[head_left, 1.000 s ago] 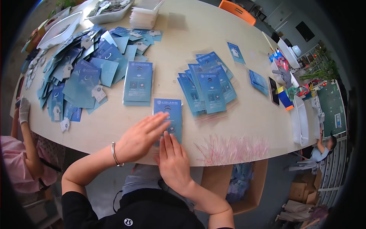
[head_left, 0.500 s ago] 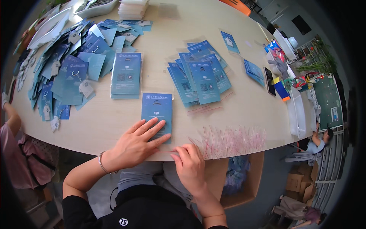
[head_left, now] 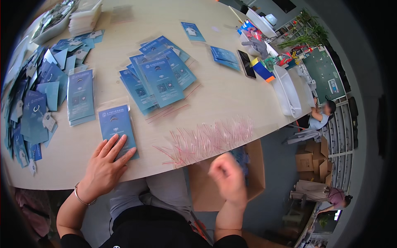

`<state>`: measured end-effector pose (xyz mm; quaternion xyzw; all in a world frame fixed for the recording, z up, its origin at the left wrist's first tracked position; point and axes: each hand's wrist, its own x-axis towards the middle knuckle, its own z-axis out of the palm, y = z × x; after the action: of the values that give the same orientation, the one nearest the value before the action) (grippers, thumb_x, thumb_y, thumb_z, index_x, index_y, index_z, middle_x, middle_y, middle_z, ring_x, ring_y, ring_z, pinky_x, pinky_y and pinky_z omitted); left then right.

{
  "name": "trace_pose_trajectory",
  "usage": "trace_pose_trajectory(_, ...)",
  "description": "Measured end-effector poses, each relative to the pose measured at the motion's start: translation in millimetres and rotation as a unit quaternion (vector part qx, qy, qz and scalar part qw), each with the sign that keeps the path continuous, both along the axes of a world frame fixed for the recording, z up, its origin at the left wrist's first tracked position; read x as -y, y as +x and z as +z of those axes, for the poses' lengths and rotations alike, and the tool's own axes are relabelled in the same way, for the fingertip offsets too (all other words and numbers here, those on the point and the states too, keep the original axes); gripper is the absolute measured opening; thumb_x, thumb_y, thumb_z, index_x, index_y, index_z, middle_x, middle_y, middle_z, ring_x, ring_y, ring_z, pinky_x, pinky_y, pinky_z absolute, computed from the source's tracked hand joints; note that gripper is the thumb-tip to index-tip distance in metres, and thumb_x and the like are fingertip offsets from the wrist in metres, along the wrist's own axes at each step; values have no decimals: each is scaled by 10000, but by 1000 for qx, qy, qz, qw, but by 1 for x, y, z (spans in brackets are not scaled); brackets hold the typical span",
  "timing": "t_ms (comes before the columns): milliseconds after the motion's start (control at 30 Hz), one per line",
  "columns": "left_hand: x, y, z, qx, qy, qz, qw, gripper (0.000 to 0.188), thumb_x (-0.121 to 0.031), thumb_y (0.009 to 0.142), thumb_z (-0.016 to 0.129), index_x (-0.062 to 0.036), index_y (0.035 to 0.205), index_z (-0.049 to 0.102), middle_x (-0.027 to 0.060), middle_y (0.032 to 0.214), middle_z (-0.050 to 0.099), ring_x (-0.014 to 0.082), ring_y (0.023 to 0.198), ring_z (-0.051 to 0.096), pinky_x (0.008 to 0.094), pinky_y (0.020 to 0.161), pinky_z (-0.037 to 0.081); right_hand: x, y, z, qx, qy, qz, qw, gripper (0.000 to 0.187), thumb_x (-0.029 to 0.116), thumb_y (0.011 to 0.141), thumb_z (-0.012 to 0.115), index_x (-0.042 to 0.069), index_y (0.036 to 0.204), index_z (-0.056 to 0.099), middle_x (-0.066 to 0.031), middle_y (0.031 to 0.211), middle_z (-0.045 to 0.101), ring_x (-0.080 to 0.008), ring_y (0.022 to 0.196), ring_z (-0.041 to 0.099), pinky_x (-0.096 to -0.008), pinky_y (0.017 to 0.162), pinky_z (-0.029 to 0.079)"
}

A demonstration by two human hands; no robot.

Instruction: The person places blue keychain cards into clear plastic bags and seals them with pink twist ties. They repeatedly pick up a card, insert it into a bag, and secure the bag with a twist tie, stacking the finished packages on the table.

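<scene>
My left hand (head_left: 108, 163) lies flat with its fingers apart on a blue printed card in a clear plastic sleeve (head_left: 117, 128), near the table's front edge. My right hand (head_left: 229, 177) is raised off that edge, over an open cardboard box (head_left: 255, 173). Its fingers are curled together and blurred by motion, and whatever they may hold cannot be made out. Between the hands, a row of clear bags with thin red edges (head_left: 206, 138) lies along the table edge. Two small stacks of sleeved blue cards, one narrow (head_left: 80, 95) and one fanned (head_left: 163, 80), lie beyond.
A heap of blue cards with keyrings and white tags (head_left: 35, 107) covers the left side. White trays (head_left: 285, 91), a phone (head_left: 247, 65) and a few sleeved cards (head_left: 225, 57) are at right. Bluish plastic shows inside the box. Another person (head_left: 320, 118) sits farther right.
My right hand has moved away from the sleeved card to the right, off the table edge. My left hand stays on the card. The whole view has swung to the right.
</scene>
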<state>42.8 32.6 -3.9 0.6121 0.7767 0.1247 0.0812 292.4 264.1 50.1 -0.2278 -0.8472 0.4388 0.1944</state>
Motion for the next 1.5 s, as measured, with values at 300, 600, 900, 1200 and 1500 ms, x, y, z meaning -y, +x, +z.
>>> trace_pose_trajectory(300, -12, 2, 1, 1, -1, -16, 1000, 567, -191, 853, 690, -187, 1407, 571, 153, 1548, 415, 349, 1436, 374, 489, 1176, 289, -202, 98, -65, 274, 311, -340, 844, 135, 125, 915, 651, -7, 944, 665, -162, 981, 636, -351, 963, 595, -437, 874, 476)
trace_pose_trajectory(600, 1, 7, 4, 2, -21, -29, 999, 559, -235, 895, 676, -207, 1436, 538, 140, 1562, 397, 323, 1450, 359, 470, 1178, 286, -129, 34, -6, 196, 460, -310, 809, 103, 32, 865, 624, 14, 925, 705, -134, 968, 613, -337, 960, 561, -454, 830, 464)
trace_pose_trajectory(900, 19, 10, -5, 92, 28, -52, 994, 719, -278, 893, 702, -98, 1513, 384, 109, 1576, 385, 296, 1456, 360, 452, 1171, 294, 71, -70, -76, -62, 317, 203, 924, 317, 26, 762, 726, 91, 1071, 707, -68, 1236, 670, -241, 1181, 601, -399, 942, 444)
trace_pose_trajectory(1200, 52, -5, -10, 82, 85, -65, 991, 450, -211, 775, 806, -82, 1147, 587, 125, 1459, 523, 320, 1385, 459, 485, 1135, 355, 70, -80, -82, -107, 196, 173, 959, 260, 0, 684, 796, 42, 926, 709, -61, 1079, 719, -239, 1033, 656, -364, 819, 479)
trace_pose_trajectory(1500, 51, 12, -28, 61, 228, 44, 971, 270, -156, 699, 834, -71, 865, 639, 136, 1283, 634, 324, 1199, 598, 471, 996, 475, 73, -86, -79, -63, 180, 113, 975, 246, 16, 660, 829, 31, 841, 663, -80, 929, 595, -284, 876, 567, -391, 734, 483)
